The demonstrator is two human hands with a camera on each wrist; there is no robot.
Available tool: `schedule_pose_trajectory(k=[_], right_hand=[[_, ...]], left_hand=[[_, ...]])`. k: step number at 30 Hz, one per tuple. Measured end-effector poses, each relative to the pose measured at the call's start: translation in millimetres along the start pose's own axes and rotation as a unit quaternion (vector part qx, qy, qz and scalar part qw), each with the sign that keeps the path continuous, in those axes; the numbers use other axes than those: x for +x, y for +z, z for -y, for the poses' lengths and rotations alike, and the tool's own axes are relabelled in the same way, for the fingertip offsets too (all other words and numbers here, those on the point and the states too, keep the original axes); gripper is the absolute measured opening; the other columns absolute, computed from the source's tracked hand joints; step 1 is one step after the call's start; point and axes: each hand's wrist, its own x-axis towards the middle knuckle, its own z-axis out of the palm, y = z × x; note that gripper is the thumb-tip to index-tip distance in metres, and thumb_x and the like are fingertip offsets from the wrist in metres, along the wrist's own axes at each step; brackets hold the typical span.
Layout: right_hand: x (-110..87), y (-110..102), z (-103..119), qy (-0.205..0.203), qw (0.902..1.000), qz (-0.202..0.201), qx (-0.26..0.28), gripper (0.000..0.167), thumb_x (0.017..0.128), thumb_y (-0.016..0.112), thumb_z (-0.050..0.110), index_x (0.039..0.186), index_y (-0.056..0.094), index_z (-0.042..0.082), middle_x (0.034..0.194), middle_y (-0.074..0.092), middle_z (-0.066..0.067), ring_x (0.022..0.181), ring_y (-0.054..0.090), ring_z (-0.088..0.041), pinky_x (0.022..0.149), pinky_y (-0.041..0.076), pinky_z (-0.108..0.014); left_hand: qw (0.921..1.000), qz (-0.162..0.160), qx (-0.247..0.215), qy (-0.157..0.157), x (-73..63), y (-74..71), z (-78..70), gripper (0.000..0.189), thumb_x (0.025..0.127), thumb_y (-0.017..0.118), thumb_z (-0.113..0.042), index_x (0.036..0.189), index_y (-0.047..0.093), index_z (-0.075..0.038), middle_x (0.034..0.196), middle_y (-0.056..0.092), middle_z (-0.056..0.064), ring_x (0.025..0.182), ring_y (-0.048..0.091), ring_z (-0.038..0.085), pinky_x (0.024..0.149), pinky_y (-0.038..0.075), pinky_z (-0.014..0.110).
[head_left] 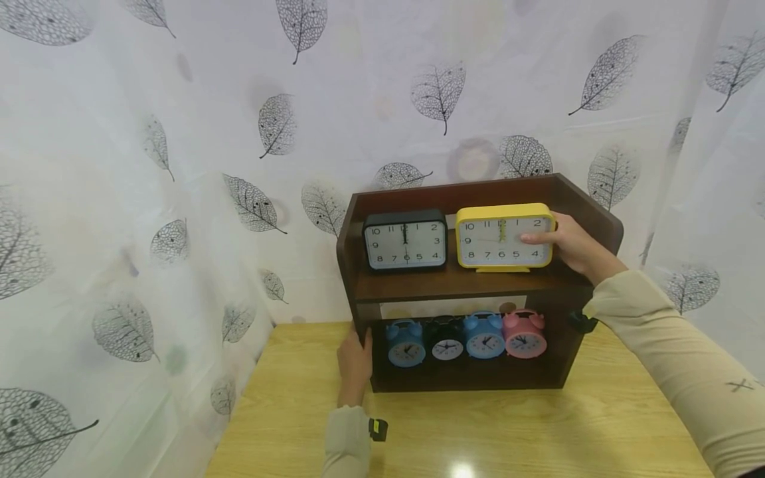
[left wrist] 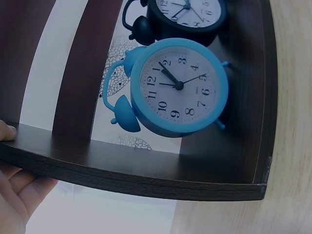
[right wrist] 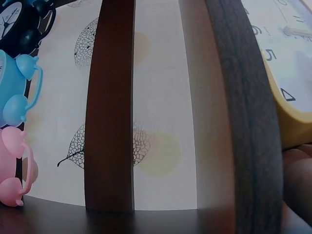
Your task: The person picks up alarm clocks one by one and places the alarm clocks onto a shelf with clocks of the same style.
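My right hand (head_left: 576, 245) holds a yellow rectangular clock (head_left: 505, 237) by its right end, the thumb lying across its face. This clock stands upright on the upper shelf of a dark brown wooden rack (head_left: 412, 287), right of a black rectangular clock (head_left: 405, 240). Low on the rack's left side, my left hand (head_left: 354, 362) grips the side panel (left wrist: 122, 168), thumb on the inner face and fingers outside. In the left wrist view a blue twin-bell alarm clock (left wrist: 179, 87) sits just inside that panel. The right wrist view shows only part of the yellow clock (right wrist: 292, 114).
On the lower shelf a black alarm clock (head_left: 447, 346), a second blue one (head_left: 485, 337) and a pink one (head_left: 524, 335) stand in a row with the first blue clock. The rack stands on a light wooden table (head_left: 466, 431) before a leaf-patterned curtain (head_left: 197, 133).
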Motion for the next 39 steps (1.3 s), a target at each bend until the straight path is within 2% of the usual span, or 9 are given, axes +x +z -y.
schedule_pose_trajectory(k=[7, 13, 17, 28, 31, 39], right_hand=[[-0.5, -2.5, 0.2, -0.007, 0.9980, 0.039, 0.050, 0.029, 0.090, 0.057, 0.002, 0.108, 0.060, 0.024, 0.097, 0.070, 0.014, 0.088, 0.068, -0.005, 0.075, 0.053, -0.020], [-0.7, -3.2, 1.3, 0.018, 0.9956, 0.047, 0.079, 0.028, 0.091, 0.056, 0.002, 0.107, 0.061, 0.024, 0.097, 0.070, 0.013, 0.088, 0.068, -0.006, 0.075, 0.053, -0.022], [-0.4, -3.9, 2.3, 0.030, 0.9943, 0.050, 0.089, 0.028, 0.091, 0.055, 0.002, 0.106, 0.061, 0.025, 0.097, 0.070, 0.012, 0.089, 0.068, -0.006, 0.076, 0.053, -0.021], [0.8, -4.1, 2.5, 0.030, 0.9921, 0.056, 0.108, 0.029, 0.091, 0.055, 0.001, 0.106, 0.061, 0.024, 0.098, 0.070, 0.011, 0.089, 0.068, -0.006, 0.076, 0.053, -0.021], [1.2, -3.5, 2.3, 0.030, 0.9942, 0.042, 0.094, 0.029, 0.091, 0.056, 0.002, 0.107, 0.061, 0.025, 0.097, 0.070, 0.013, 0.089, 0.068, -0.006, 0.076, 0.053, -0.021], [-2.1, -0.7, 2.6, 0.044, 0.9987, -0.024, 0.013, 0.028, 0.089, 0.062, 0.009, 0.110, 0.056, 0.026, 0.093, 0.067, 0.019, 0.087, 0.066, -0.001, 0.077, 0.051, -0.017]], left_hand=[[1.0000, 0.001, 0.004, -0.004, -0.2, 1.4, 0.5, 0.035, 0.095, 0.052, -0.023, 0.122, 0.054, -0.001, 0.095, 0.068, 0.025, 0.083, 0.066, 0.041, 0.068, 0.051, 0.050], [0.9999, -0.007, 0.004, 0.010, 0.4, 1.2, 0.2, 0.033, 0.094, 0.054, -0.019, 0.120, 0.054, 0.001, 0.092, 0.068, 0.026, 0.080, 0.066, 0.041, 0.066, 0.051, 0.050], [0.9999, -0.008, 0.002, 0.006, 1.7, 2.4, 0.8, 0.032, 0.095, 0.054, -0.020, 0.119, 0.055, 0.001, 0.092, 0.068, 0.026, 0.081, 0.066, 0.042, 0.066, 0.051, 0.050], [0.9999, -0.005, -0.006, 0.009, 1.7, 1.0, 0.6, 0.031, 0.094, 0.054, -0.019, 0.118, 0.055, 0.001, 0.091, 0.069, 0.025, 0.079, 0.066, 0.040, 0.064, 0.051, 0.048], [0.9999, -0.009, -0.007, 0.010, 1.9, 0.5, 0.0, 0.031, 0.094, 0.054, -0.019, 0.118, 0.055, 0.001, 0.090, 0.069, 0.024, 0.077, 0.066, 0.040, 0.063, 0.051, 0.048], [1.0000, -0.002, -0.007, -0.002, 1.5, 0.2, -1.5, 0.031, 0.094, 0.055, -0.020, 0.116, 0.056, 0.002, 0.090, 0.068, 0.025, 0.078, 0.066, 0.040, 0.063, 0.051, 0.048]])
